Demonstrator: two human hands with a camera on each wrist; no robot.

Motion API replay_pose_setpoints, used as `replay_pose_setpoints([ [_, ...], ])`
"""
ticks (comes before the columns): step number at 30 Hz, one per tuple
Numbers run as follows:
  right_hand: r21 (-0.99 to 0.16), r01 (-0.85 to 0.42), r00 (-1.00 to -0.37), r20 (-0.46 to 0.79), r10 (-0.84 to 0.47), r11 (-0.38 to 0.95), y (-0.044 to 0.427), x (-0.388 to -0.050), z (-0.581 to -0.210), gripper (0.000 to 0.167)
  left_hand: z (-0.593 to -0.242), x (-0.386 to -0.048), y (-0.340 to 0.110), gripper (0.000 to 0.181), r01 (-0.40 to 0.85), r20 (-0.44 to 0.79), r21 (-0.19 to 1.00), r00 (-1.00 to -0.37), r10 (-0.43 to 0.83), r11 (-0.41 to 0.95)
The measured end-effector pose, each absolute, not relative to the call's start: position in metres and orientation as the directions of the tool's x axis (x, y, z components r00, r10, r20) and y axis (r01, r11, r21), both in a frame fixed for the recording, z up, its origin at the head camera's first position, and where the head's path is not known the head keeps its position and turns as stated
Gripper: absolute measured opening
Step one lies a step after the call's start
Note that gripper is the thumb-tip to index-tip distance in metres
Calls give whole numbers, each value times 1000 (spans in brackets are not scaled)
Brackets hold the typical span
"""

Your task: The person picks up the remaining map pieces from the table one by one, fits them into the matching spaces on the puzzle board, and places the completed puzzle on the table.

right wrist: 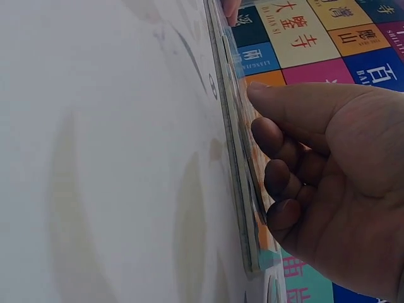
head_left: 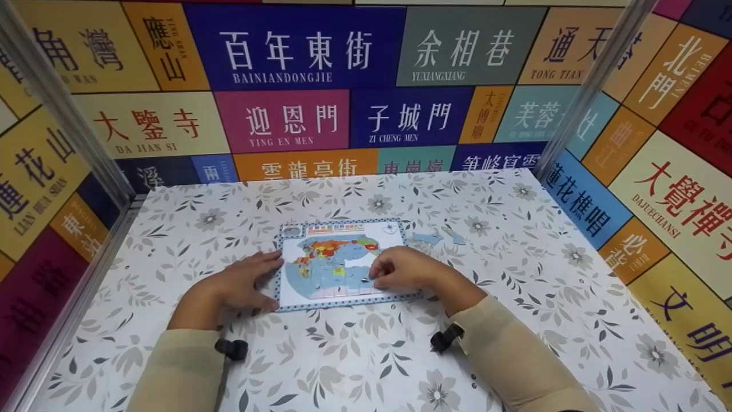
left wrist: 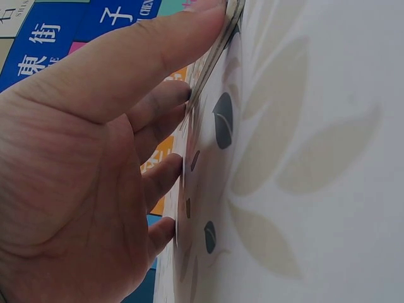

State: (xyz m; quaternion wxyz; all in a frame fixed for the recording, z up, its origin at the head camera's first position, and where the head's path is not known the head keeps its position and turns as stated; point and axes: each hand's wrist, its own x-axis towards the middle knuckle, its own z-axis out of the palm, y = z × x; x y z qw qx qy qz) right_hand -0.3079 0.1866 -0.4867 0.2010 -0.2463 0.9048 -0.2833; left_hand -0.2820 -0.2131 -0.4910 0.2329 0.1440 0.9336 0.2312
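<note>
A world-map jigsaw puzzle (head_left: pixel 337 274) in a blue dotted frame lies flat on the table in the head view. White backing shows in a gap among its pieces. My left hand (head_left: pixel 246 283) rests at the board's left edge, fingers spread and fairly straight; in the left wrist view its thumb (left wrist: pixel 183 38) touches the edge. Over the map's right side, my right hand (head_left: pixel 403 269) has curled fingers and pinches a puzzle piece (right wrist: pixel 257 183) low against the board. Most of that piece is hidden by the fingers in the head view.
Loose light-blue puzzle pieces (head_left: pixel 437 236) lie on the table just beyond the board's upper right corner. A floral cloth (head_left: pixel 343 366) covers the table. Panels printed with coloured signs (head_left: pixel 294 48) stand at the back and both sides, joined by metal posts (head_left: pixel 595 74).
</note>
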Motion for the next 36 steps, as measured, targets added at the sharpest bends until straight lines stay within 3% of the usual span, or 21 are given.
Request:
replay_pose_setpoints([
  [13,-640,-375,-724,-249,-643,671,187,-303,-483,14,-492,-283,-214,104,162,-375,491,-848,376,856],
  [29,-643,-377,-716,-254,-650,666,190,-303,-478,18,-489,-280,-213,103,158,-368,505,-850,377,848],
  [36,-659,-353,-755,-218,-618,664,203,-306,-470,18,-486,-279,-212,102,146,-371,515,-850,373,845],
])
